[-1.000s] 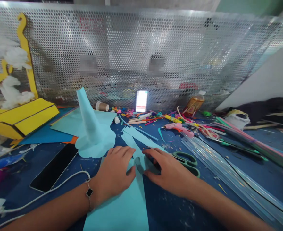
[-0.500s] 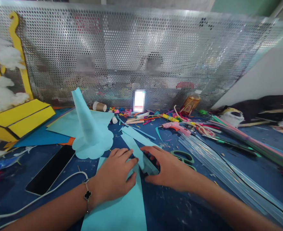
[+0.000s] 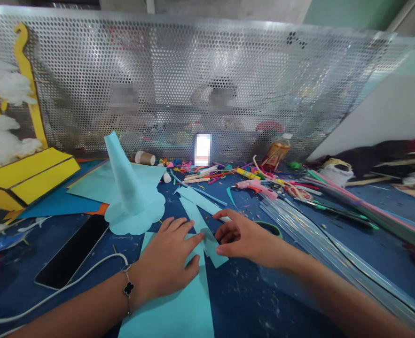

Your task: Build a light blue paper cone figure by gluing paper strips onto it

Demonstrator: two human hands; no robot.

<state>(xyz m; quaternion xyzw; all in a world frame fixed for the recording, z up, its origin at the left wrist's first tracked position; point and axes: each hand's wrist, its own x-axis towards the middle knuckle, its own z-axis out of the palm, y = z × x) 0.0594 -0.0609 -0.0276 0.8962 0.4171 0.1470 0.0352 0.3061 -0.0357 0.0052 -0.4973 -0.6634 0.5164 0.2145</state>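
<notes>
My left hand (image 3: 174,253) lies palm down with its fingers stretched out. It rests on a light blue paper sheet (image 3: 184,307), and its fingertips touch a narrow light blue paper strip (image 3: 197,217). Over the strip's near end, on the right, my right hand (image 3: 242,237) hovers with its fingers loosely curled and the thumb apart. Nothing shows between them. A second paper strip (image 3: 200,199) lies slanting behind, its right end near my right fingers. Green scissors (image 3: 276,228) are partly hidden behind my right hand.
A light blue paper cone (image 3: 124,180) stands on a scalloped base, back left. A black phone (image 3: 74,251) and white cable (image 3: 97,260) lie at left. A pink glue gun (image 3: 260,188), clear plastic strips (image 3: 299,230) and a bottle (image 3: 277,152) are right. A lit phone (image 3: 202,150) leans on the mesh panel.
My right hand has let go of the strip's near end and lifted slightly right. That end, raised and bent before, now lies flat. My left hand stays in place.
</notes>
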